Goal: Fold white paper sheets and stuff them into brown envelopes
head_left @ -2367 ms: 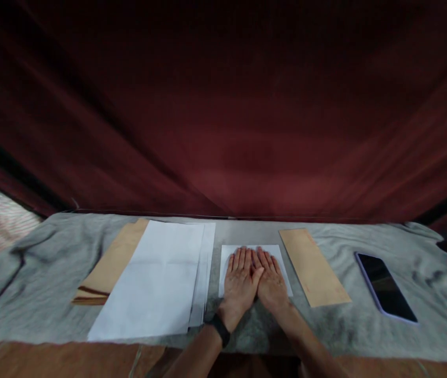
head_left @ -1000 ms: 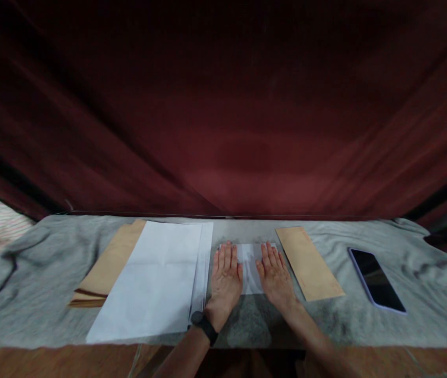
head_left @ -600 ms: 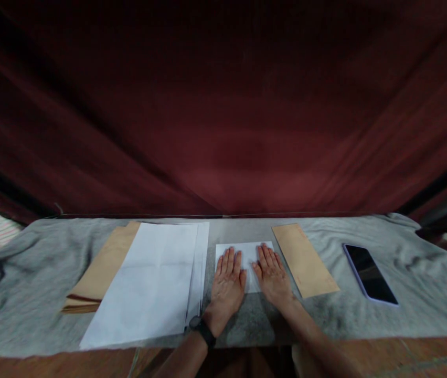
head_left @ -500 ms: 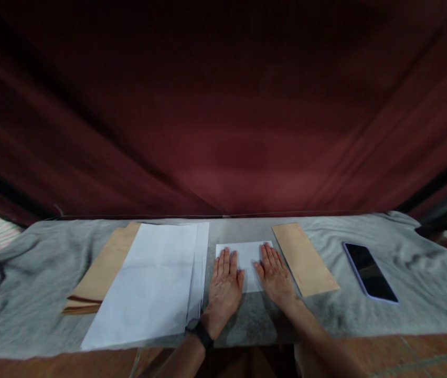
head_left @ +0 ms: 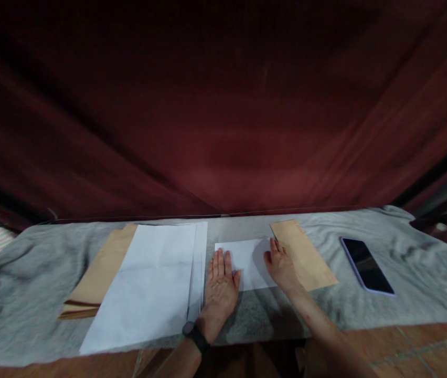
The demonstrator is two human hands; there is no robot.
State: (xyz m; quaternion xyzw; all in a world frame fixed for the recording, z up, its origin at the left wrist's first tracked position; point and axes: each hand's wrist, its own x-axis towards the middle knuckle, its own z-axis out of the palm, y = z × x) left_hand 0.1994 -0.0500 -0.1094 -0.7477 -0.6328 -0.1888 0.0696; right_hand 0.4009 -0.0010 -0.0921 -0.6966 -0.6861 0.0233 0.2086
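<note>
A small white sheet of paper (head_left: 249, 262), apparently folded, lies flat on the grey cloth in front of me. My left hand (head_left: 222, 283) rests palm down over its left edge, fingers stretched out and thumb apart. A dark watch is strapped round that wrist. At the paper's right edge is my right hand (head_left: 281, 266), its fingers slightly bent and the thumb apart from them, touching near the upper right corner. Just beyond it lies a brown envelope (head_left: 308, 254), partly covered by this hand. What is under the right fingertips is hidden.
Large white sheets (head_left: 150, 283) lie stacked at the left, overlapping several brown envelopes (head_left: 99, 268). A phone (head_left: 367, 265) in a lilac case lies at the right. The grey cloth (head_left: 416, 294) covers the table, and a dark red curtain (head_left: 239, 157) hangs behind.
My right hand has slid from flat on the paper to its right edge, and its fingers are now more bent. The left hand stays on the left edge. The view has shifted slightly.
</note>
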